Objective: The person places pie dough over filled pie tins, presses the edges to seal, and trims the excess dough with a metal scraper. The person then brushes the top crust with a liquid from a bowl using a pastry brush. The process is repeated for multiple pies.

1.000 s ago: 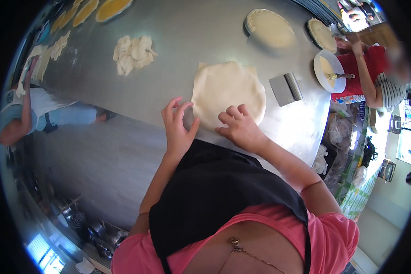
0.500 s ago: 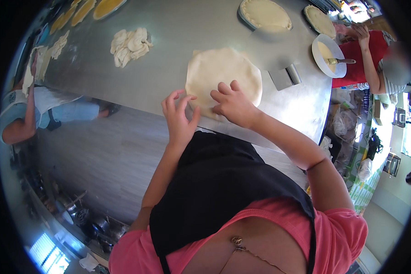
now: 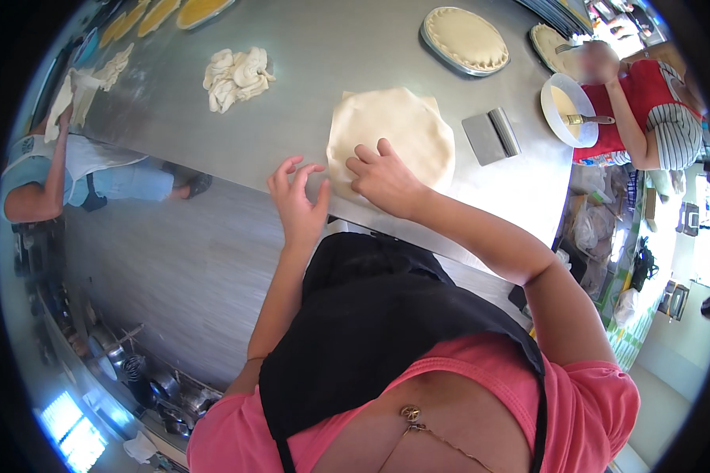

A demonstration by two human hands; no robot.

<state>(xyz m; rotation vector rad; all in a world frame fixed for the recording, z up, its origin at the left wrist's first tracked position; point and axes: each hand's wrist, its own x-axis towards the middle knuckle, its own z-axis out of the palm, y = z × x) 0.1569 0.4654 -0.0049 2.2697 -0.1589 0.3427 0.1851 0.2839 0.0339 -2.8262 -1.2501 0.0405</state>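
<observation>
A round sheet of pale pie dough (image 3: 402, 130), its rim uneven, lies on the metal table before me. My left hand (image 3: 298, 201) is just left of the dough's near edge, fingers bent and spread, with nothing visible in them. Over the dough's near left part is my right hand (image 3: 386, 180). Its outer fingers are lifted, and its index finger curls down at the dough edge in what looks like a pinch; the thumb is hidden underneath. A metal bench scraper (image 3: 491, 138) lies right of the dough.
Beyond the dough sit a crimped pie (image 3: 465, 39), dough scraps (image 3: 238, 79) and orange-filled pies (image 3: 201, 12). At right, a white bowl (image 3: 556, 94) holds a brush (image 3: 592, 120), beside a co-worker in a red apron (image 3: 596, 110). Another person (image 3: 35, 185) handles dough at left.
Both my hands have shifted slightly left along the dough's near edge. The co-worker at right has leaned and moved their arms; a fork now shows over the pie there.
</observation>
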